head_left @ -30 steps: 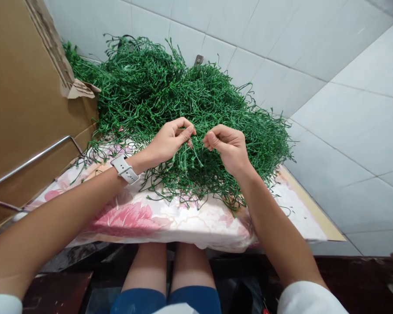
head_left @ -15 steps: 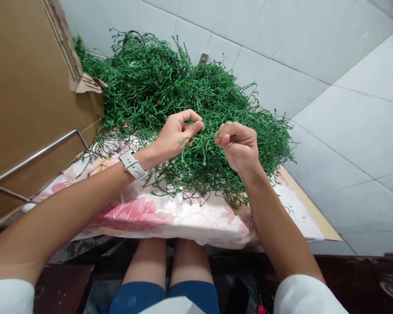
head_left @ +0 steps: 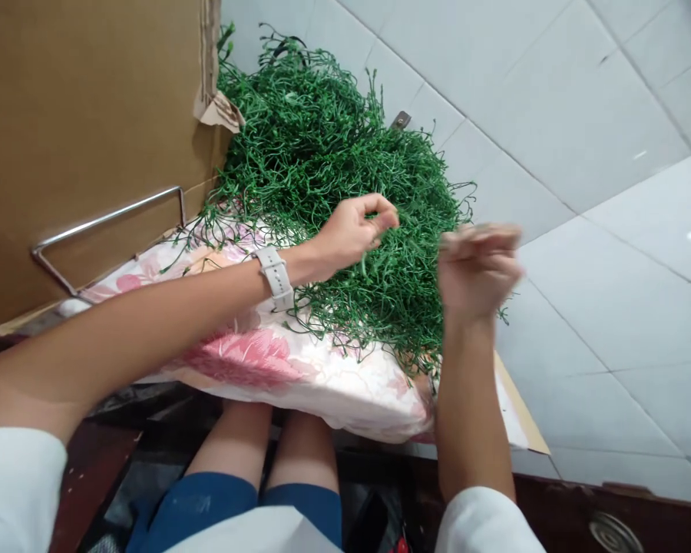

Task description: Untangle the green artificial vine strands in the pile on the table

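Note:
A large tangled heap of thin green plastic stems point(head_left: 328, 177) lies on a floral pink-and-white cloth point(head_left: 276, 369) spread over a board. My left hand point(head_left: 354, 230), with a white watch on its wrist, hovers over the front of the heap, fingers curled and pinched on green stems. My right hand point(head_left: 477, 265) is raised at the heap's right edge, off to the side. It is smeared by motion, so its fingers and anything in them cannot be made out.
A brown cardboard sheet point(head_left: 86, 107) stands at the left with a bent metal rod point(head_left: 104, 223) in front of it. White floor tiles point(head_left: 610, 253) spread to the right. My knees in blue shorts point(head_left: 253, 499) sit below the board's near edge.
My head has turned, shifting the scene to the right. My hands have drawn apart: the right one swung quickly right and away from the heap, while the left stayed pinched over the stems.

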Action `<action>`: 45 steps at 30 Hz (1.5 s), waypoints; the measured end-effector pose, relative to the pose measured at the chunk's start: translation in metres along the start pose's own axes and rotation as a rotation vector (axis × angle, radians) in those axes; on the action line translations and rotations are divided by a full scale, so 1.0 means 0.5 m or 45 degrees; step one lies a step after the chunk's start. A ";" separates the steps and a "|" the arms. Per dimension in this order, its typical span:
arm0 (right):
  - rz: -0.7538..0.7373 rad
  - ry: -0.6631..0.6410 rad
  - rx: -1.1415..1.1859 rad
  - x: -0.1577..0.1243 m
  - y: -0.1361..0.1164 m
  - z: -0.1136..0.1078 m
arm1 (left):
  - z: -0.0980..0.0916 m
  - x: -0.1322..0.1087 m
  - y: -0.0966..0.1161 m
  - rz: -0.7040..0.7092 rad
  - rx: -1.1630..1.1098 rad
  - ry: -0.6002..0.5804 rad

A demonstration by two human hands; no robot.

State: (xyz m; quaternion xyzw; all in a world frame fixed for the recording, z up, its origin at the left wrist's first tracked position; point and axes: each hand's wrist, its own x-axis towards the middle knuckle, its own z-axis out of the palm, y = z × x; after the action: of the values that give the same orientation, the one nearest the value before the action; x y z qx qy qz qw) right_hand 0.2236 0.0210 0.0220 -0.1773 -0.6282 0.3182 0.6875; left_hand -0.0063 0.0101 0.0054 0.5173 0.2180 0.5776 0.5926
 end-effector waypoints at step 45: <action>0.091 -0.707 -0.722 -0.073 0.047 0.081 | -0.032 0.007 -0.066 0.084 0.271 -0.244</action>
State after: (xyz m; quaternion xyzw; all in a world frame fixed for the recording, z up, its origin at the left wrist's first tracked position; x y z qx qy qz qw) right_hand 0.1788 0.0080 -0.0145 -0.2890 -0.8466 0.1914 0.4039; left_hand -0.0041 0.0256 -0.0280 0.6370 0.2033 0.5182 0.5333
